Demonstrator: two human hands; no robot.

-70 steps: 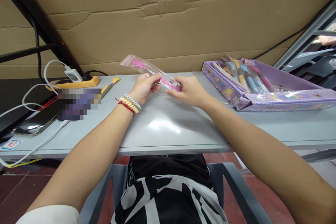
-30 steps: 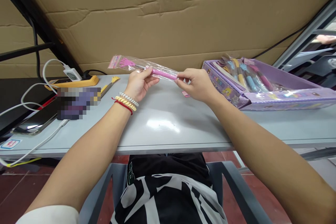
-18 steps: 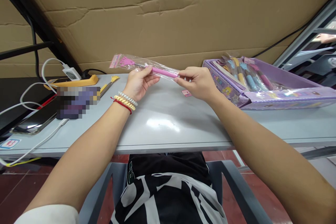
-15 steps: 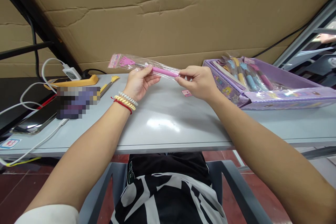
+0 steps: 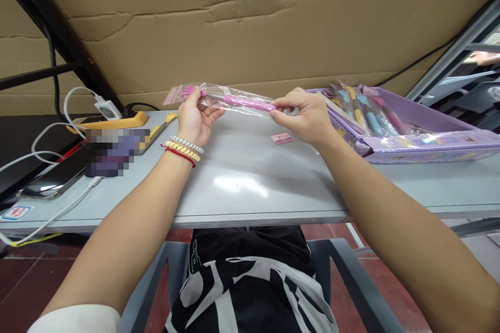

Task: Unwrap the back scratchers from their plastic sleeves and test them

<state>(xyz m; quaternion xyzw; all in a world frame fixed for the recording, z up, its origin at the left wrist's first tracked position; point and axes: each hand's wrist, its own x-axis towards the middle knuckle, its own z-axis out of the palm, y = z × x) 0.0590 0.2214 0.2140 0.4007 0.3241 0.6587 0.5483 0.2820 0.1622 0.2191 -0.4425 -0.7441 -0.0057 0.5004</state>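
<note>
A pink back scratcher (image 5: 248, 103) with a small hand-shaped head lies inside a clear plastic sleeve (image 5: 219, 89), held level above the desk. My left hand (image 5: 194, 124) is closed on it near the head, thumb on top and fingers beneath. At the handle end, my right hand (image 5: 307, 117) pinches the sleeve between thumb and fingers. Below and between the hands, a small pink card (image 5: 282, 138) rests on the desk. A purple box (image 5: 433, 151) beside my right hand contains several wrapped back scratchers (image 5: 371, 112) in blue, yellow and pink.
On the left of the desk (image 5: 242, 166) are a phone (image 5: 50, 177), a blurred-out item (image 5: 113, 153), a yellow back scratcher (image 5: 158, 132), white cables and a yellow power strip (image 5: 128, 120). A cardboard wall (image 5: 250, 26) stands behind.
My left hand has slid left along the sleeve toward the pink head. My right hand has shifted slightly right with the handle end, and more of the pink card shows.
</note>
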